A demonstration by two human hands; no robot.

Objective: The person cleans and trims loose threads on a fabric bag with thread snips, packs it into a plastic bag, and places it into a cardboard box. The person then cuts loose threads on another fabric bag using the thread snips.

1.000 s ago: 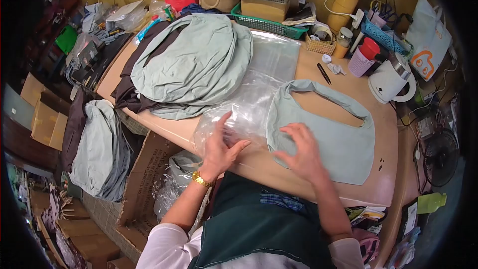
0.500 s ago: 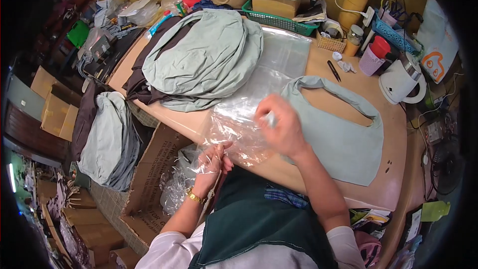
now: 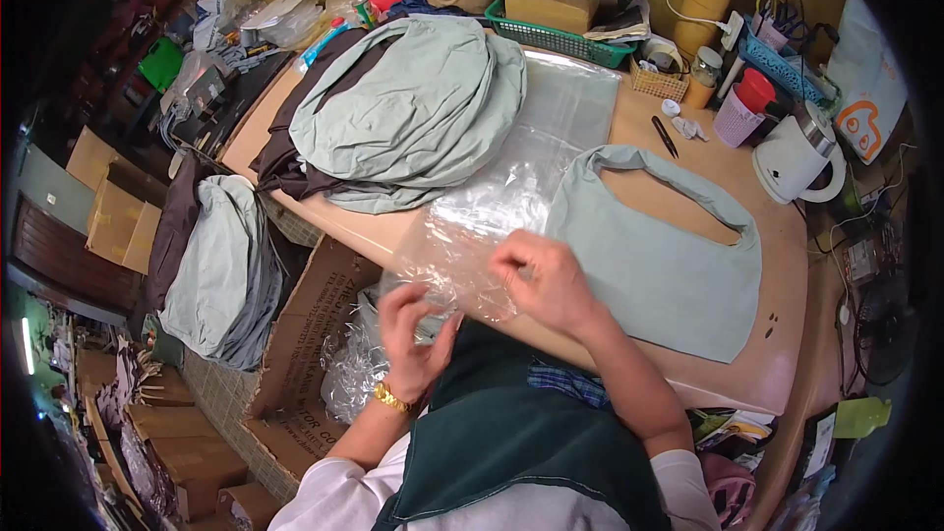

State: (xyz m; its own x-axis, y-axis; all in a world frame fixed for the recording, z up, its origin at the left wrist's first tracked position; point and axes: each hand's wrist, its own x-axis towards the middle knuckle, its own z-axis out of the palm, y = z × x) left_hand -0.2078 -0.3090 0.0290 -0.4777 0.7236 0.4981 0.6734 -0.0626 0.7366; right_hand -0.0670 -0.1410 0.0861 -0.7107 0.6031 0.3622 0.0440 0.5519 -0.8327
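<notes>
My left hand (image 3: 413, 339) is at the table's front edge, thumb and fingers apart, beside the near end of a clear plastic bag (image 3: 452, 256). Over the bag's right side is my right hand (image 3: 546, 280), its fingers curled together; whatever they may hold is hidden. The crinkled bag lies at the front of further clear plastic sheets (image 3: 565, 103). Right of my hands, a pale grey-green cloth shoulder bag (image 3: 649, 275) is spread flat with its strap looped at the top.
A pile of pale green and dark cloth bags (image 3: 403, 118) covers the table's left. Below stands an open carton (image 3: 295, 364) with crumpled plastic inside. More cloth pieces (image 3: 221, 265) hang left. A black pen (image 3: 666, 136), white kettle (image 3: 792, 157) and green basket (image 3: 560, 44) are farther back.
My right hand has come down toward the table and the bag's near end. My left hand's fingers have spread from a pinch. The view has shifted slightly.
</notes>
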